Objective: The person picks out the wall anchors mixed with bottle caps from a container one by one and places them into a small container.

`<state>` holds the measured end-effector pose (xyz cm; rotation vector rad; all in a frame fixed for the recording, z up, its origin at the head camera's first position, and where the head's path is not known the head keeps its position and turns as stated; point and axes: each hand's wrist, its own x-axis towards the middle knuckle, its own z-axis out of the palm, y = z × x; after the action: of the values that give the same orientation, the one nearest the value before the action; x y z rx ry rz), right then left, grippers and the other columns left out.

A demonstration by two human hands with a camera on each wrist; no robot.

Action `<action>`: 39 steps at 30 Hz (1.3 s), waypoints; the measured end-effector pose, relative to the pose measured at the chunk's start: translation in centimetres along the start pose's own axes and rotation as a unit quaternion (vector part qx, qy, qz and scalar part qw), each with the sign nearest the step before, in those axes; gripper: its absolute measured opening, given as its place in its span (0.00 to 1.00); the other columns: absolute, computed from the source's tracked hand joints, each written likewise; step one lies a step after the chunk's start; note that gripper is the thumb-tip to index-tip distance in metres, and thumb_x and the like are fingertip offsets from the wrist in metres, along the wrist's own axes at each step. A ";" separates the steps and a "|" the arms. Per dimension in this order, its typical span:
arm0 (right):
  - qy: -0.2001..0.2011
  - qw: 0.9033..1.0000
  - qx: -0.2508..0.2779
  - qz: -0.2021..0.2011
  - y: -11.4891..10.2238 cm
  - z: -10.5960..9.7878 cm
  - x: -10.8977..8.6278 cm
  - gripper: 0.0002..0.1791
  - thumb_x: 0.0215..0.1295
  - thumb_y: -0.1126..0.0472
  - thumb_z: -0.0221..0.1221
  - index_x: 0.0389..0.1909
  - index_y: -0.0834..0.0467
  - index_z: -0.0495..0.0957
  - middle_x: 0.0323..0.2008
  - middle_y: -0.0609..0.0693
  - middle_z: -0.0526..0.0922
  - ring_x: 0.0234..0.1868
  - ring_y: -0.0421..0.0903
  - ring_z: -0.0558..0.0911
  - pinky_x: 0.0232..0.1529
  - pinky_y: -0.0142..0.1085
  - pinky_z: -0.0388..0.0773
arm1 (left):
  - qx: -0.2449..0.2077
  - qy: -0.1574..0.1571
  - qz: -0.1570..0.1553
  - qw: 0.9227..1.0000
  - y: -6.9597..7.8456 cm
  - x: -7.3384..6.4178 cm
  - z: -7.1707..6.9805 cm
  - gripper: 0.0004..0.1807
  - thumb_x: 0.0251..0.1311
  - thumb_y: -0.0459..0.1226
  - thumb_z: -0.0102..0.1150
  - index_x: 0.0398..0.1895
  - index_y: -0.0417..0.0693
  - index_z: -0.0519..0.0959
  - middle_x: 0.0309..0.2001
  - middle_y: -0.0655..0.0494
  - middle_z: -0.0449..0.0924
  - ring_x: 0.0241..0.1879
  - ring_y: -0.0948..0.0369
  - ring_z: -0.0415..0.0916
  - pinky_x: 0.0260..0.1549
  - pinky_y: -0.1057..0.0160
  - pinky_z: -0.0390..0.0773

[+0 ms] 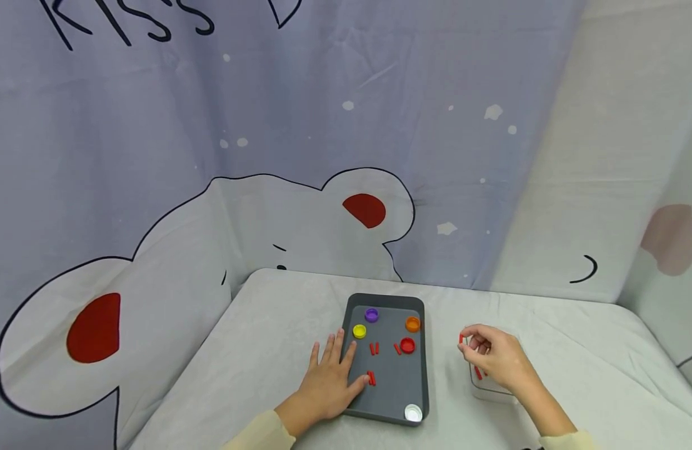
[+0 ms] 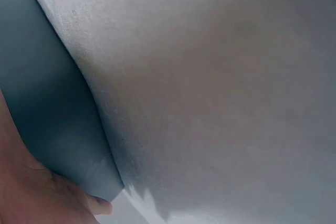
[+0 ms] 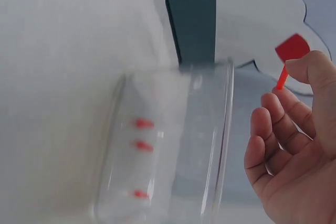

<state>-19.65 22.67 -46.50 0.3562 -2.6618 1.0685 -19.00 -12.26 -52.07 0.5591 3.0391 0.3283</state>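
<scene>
A thin red stick [image 3: 283,77] is pinched between the thumb and forefinger of my right hand [image 1: 499,357]. That hand hovers over a clear plastic box [image 3: 223,129], where several more red sticks [image 3: 143,124] lie. With fingers spread, my left hand [image 1: 327,382] rests across the left rim of a dark grey tray [image 1: 393,390]. Its thumb tip is close to a pair of red sticks [image 1: 371,378]. Farther up the tray lie two more red sticks [image 1: 374,349] and a single one [image 1: 397,349]. In the left wrist view the tray's outer side [image 2: 58,87] is beside the hand.
Small round cups stand in the tray: purple [image 1: 371,315], yellow [image 1: 359,331], orange [image 1: 412,324], red [image 1: 407,345] and, at the near right corner, white [image 1: 413,412]. A white cloth [image 1: 278,337] covers the table. Behind it hangs a printed curtain [image 1: 300,112].
</scene>
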 end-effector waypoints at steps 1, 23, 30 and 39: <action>0.000 1.000 -0.006 0.001 0.2 -0.3 0.0 0.09 0.60 0.62 0.69 0.41 0.55 0.85 0.25 0.38 0.78 0.25 0.32 0.74 0.26 0.30 0.72 | 0.000 0.002 0.001 1.000 0.0 0.0 0.0 0.44 0.72 0.66 0.38 0.79 0.45 0.59 0.81 0.40 0.42 0.79 0.41 0.43 0.72 0.32 0.41; -0.040 0.998 -0.037 0.020 3.8 -3.2 0.3 0.08 0.61 0.59 0.69 0.41 0.54 0.84 0.25 0.40 0.77 0.24 0.31 0.72 0.25 0.30 0.69 | 0.004 0.005 -0.003 1.000 -0.1 0.1 0.2 0.44 0.72 0.66 0.38 0.79 0.45 0.59 0.81 0.40 0.43 0.79 0.42 0.43 0.72 0.33 0.41; -0.047 0.998 -0.042 0.025 4.4 -3.6 0.5 0.10 0.61 0.58 0.69 0.42 0.55 0.84 0.25 0.40 0.77 0.24 0.31 0.72 0.25 0.30 0.69 | 0.004 -0.004 -0.004 1.000 0.3 -0.2 -0.5 0.43 0.72 0.65 0.38 0.79 0.45 0.60 0.81 0.40 0.43 0.79 0.42 0.43 0.72 0.33 0.42; -0.042 0.998 -0.043 0.020 4.6 -3.5 1.0 0.14 0.62 0.57 0.69 0.45 0.59 0.84 0.25 0.40 0.77 0.24 0.32 0.72 0.25 0.30 0.69 | 0.003 0.005 0.000 1.000 0.2 -0.1 -0.3 0.43 0.73 0.64 0.40 0.78 0.43 0.61 0.81 0.39 0.44 0.79 0.41 0.44 0.71 0.32 0.42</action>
<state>-21.54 28.20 -46.67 0.3409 -2.7904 0.9656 -18.82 -12.18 -51.76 0.5595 3.0501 0.3215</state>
